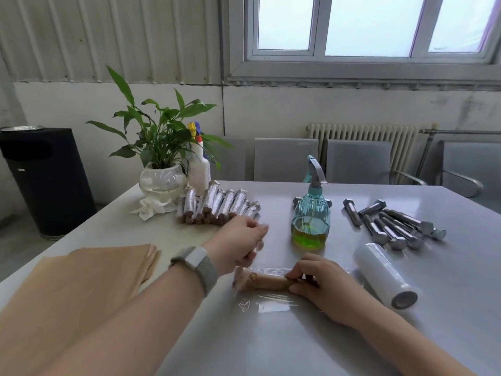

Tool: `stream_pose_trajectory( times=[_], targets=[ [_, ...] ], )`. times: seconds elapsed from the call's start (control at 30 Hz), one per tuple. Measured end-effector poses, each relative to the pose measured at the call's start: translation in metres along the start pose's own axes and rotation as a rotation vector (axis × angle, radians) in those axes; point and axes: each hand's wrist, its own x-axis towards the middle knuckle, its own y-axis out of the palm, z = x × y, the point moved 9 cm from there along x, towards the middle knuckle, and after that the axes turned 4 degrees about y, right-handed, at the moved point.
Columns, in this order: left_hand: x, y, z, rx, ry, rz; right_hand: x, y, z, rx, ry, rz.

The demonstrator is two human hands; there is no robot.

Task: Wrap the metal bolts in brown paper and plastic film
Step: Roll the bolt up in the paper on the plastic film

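While the right hand (318, 280) pinches the brown paper-wrapped bolt (267, 281) on clear plastic film (267, 303), the left hand (238, 244) hovers above, fingers curled, blurred, grip unclear.

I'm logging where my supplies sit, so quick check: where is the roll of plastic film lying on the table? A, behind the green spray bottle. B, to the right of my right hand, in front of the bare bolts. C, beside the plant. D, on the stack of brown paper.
B: the roll of plastic film lies on its side just right of the right hand, with the bare bolts behind it.
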Motion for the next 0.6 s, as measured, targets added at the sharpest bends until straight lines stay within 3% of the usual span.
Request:
stream_pose_trajectory(
  times=[0.13,0.23,0.4,0.6],
  targets=[
    [0.003,0.041,0.019,0.303,-0.004,0.102,0.000,0.000,0.001,-0.018,-0.016,-0.001],
    [0.001,0.053,0.027,0.404,-0.020,0.209,0.001,0.001,0.001,-0.029,-0.018,0.001],
    [0.007,0.056,0.032,0.388,-0.116,0.273,0.000,0.001,0.000,-0.032,-0.002,-0.008],
    [0.007,0.054,0.033,0.374,-0.078,0.251,-0.001,-0.001,-0.006,0.031,0.047,-0.024]
  ],
)
